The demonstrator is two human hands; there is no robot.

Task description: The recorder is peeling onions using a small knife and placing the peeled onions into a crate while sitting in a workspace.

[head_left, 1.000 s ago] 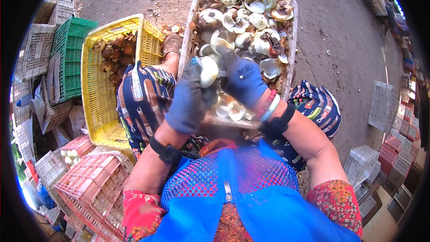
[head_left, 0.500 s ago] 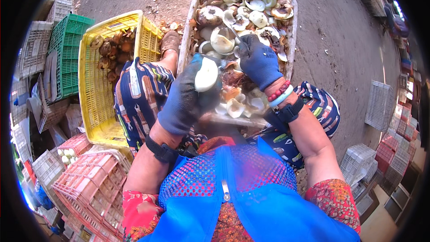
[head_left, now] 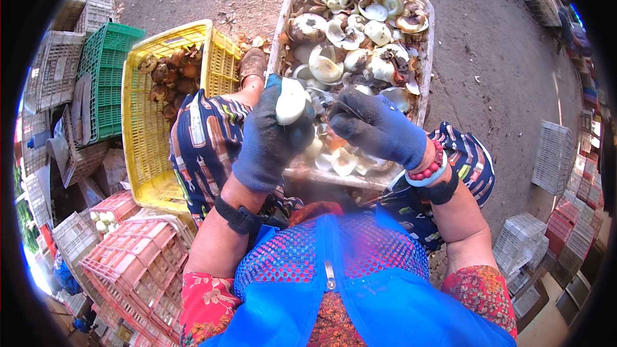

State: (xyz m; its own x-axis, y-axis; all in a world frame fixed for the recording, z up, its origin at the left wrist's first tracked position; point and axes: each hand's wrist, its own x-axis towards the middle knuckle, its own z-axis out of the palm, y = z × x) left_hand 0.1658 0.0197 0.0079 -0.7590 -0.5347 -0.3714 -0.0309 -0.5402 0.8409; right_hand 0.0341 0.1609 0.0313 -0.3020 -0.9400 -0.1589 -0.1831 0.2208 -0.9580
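The left hand point(head_left: 270, 138), in a dark blue glove, is closed round a pale peeled piece point(head_left: 290, 101), held up just above the near end of the white crate point(head_left: 425, 58) of shells and scraps. The right hand point(head_left: 376, 128) is fisted on what looks like a thin blade, though it is hard to make out. A yellow crate point(head_left: 138, 154) holding brown husked fruit sits to the left.

I see dark blue gloves on my left hand point(head_left: 270, 138) and right hand point(head_left: 376, 128), a yellow crate point(head_left: 138, 128) at ten o'clock, and pink crates point(head_left: 138, 270) at eight.
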